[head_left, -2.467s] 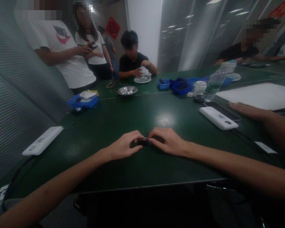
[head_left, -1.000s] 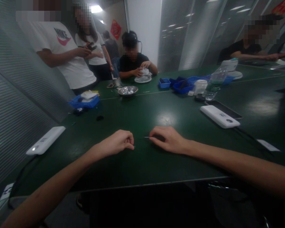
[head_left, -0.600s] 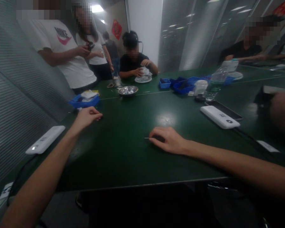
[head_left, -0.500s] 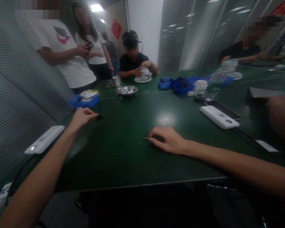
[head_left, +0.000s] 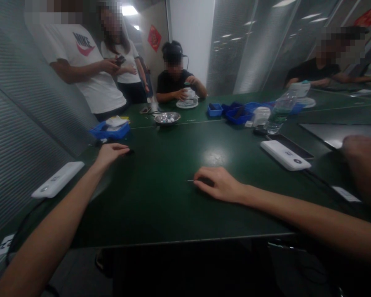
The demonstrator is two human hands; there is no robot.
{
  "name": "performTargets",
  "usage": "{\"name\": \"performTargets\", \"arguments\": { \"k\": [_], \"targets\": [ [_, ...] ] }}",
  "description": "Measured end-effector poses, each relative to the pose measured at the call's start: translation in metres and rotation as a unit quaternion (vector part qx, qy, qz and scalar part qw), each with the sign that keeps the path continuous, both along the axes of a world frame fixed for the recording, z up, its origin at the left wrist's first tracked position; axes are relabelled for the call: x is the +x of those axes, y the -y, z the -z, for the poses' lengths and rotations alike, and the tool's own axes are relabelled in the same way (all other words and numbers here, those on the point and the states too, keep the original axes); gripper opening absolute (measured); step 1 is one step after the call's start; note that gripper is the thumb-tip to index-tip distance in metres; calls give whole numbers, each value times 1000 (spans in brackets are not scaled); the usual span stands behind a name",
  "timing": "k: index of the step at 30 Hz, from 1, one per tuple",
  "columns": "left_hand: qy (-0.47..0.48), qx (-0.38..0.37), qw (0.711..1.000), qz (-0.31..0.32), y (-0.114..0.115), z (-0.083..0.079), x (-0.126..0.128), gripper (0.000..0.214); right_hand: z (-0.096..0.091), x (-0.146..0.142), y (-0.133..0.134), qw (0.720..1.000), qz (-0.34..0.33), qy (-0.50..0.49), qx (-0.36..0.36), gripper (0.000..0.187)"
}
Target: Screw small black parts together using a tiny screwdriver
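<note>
My left hand (head_left: 110,152) is stretched out to the far left of the green table (head_left: 160,194), its fingertips closed on a small black part (head_left: 130,152) that lies on the surface. My right hand (head_left: 219,184) rests on the table near the middle, fingers curled over a small dark tool whose thin metal tip (head_left: 190,180) pokes out to the left. The tool's body is hidden under the fingers.
A white power bank (head_left: 57,179) lies at the left, another (head_left: 285,154) beside a phone (head_left: 289,145) at the right. Blue trays (head_left: 109,130) (head_left: 236,114), a metal bowl (head_left: 167,118) and a water bottle (head_left: 278,111) stand further back. Another person's hand (head_left: 363,163) is at the right edge. People stand and sit beyond.
My left hand left the spot beside my right hand and reached far left to the small black part. My right hand has stayed put with the tool.
</note>
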State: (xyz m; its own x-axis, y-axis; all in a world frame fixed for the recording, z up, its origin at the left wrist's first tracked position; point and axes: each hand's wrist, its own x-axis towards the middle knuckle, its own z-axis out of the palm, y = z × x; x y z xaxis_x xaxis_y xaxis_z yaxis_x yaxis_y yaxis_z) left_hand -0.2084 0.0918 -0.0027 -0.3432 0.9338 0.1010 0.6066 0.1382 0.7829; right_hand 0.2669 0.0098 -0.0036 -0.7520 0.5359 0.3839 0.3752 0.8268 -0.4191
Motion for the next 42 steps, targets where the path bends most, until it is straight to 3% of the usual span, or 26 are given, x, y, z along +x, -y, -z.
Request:
{"name": "performTargets", "arguments": {
  "k": [10,28,35,42],
  "targets": [
    [-108,-33,993,-36,1,5,2,42,0,-1,0,1000,-4,-1,2,20],
    [-119,-38,992,-1,-1,6,-3,42,0,-1,0,1000,-5,4,2,20],
    [-169,-23,983,73,2,-3,0,45,0,-1,1,1000,-3,15,-4,20],
    [-138,-37,981,130,-5,5,-9,61,0,-2,1,1000,-5,7,1,19]
  ]
}}
